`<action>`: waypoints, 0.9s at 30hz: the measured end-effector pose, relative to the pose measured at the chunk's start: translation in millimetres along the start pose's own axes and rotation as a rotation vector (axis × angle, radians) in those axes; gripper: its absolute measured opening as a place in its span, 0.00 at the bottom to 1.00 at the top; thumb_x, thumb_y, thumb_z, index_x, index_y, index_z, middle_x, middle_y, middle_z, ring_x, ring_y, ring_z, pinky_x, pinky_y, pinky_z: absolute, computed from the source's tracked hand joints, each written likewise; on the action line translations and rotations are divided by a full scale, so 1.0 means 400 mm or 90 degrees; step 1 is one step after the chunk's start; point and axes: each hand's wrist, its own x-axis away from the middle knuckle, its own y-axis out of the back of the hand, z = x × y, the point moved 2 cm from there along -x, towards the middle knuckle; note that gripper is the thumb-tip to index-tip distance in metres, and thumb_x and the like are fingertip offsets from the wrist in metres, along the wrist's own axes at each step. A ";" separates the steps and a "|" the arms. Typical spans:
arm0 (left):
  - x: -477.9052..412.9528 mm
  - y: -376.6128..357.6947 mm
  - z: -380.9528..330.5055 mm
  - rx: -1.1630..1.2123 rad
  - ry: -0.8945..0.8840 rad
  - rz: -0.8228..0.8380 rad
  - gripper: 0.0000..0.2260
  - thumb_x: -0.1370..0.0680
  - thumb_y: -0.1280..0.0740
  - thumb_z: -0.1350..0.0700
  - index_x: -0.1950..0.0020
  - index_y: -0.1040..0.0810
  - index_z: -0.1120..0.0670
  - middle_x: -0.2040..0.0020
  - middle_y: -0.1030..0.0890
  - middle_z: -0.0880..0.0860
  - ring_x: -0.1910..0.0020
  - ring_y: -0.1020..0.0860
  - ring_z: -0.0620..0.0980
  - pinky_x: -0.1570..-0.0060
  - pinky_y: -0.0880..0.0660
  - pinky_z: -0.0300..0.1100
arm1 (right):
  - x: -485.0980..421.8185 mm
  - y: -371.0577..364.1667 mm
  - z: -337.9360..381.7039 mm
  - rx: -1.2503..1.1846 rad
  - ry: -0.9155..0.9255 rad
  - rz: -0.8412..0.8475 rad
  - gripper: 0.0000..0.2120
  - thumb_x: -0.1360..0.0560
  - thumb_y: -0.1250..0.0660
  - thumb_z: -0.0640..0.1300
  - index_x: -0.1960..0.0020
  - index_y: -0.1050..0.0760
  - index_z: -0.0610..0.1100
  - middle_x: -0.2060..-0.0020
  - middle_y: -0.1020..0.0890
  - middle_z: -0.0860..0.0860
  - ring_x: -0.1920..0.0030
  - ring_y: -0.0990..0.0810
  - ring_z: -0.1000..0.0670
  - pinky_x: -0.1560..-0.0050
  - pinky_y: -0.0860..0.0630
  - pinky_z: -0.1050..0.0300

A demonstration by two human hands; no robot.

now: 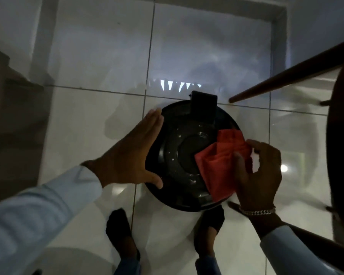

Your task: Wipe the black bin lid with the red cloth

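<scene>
Fingers pinch red cloth on lid; left hand flat.

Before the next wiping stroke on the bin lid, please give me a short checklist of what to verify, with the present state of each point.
1. Red cloth is in the right hand: ok, the fingers pinch its right edge.
2. Cloth rests on the black bin lid: ok, it covers the lid's right side.
3. Left hand steadies the bin: cannot tell; it is open at the lid's left rim, contact unclear.
4. Lid is clean: not ok, pale specks show on the ring left of the cloth.
5. Lid is closed flat: ok.
6. Room at the right: not ok, a wooden chair leg stands near.
</scene>
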 end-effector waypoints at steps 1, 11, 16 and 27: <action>-0.013 -0.002 0.007 -0.020 -0.022 0.012 0.67 0.42 0.24 0.32 0.25 0.69 0.54 0.23 0.70 0.50 0.26 0.71 0.43 0.30 0.65 0.34 | 0.006 -0.013 -0.001 0.031 0.042 0.016 0.18 0.26 0.35 0.50 0.39 0.26 0.42 0.42 0.21 0.42 0.41 0.25 0.45 0.40 0.26 0.40; -0.075 -0.041 0.029 -0.128 -0.162 0.032 0.66 0.43 0.31 0.24 0.23 0.62 0.59 0.21 0.63 0.57 0.23 0.65 0.53 0.24 0.63 0.48 | 0.053 -0.136 -0.001 0.189 0.111 0.076 0.27 0.21 0.47 0.56 0.26 0.36 0.45 0.25 0.34 0.41 0.24 0.38 0.39 0.29 0.36 0.36; -0.079 -0.043 0.039 -0.116 -0.161 0.016 0.67 0.44 0.30 0.24 0.23 0.60 0.60 0.21 0.61 0.57 0.22 0.63 0.52 0.24 0.62 0.45 | 0.064 -0.169 0.049 0.216 0.135 0.075 0.31 0.22 0.45 0.61 0.26 0.37 0.45 0.24 0.36 0.43 0.23 0.40 0.40 0.26 0.40 0.37; -0.076 -0.047 0.044 -0.100 -0.151 0.000 0.66 0.44 0.31 0.24 0.23 0.59 0.60 0.21 0.60 0.57 0.22 0.62 0.53 0.23 0.60 0.45 | 0.007 -0.202 0.069 0.221 0.058 0.055 0.24 0.22 0.43 0.57 0.29 0.33 0.50 0.25 0.35 0.42 0.24 0.39 0.39 0.31 0.36 0.32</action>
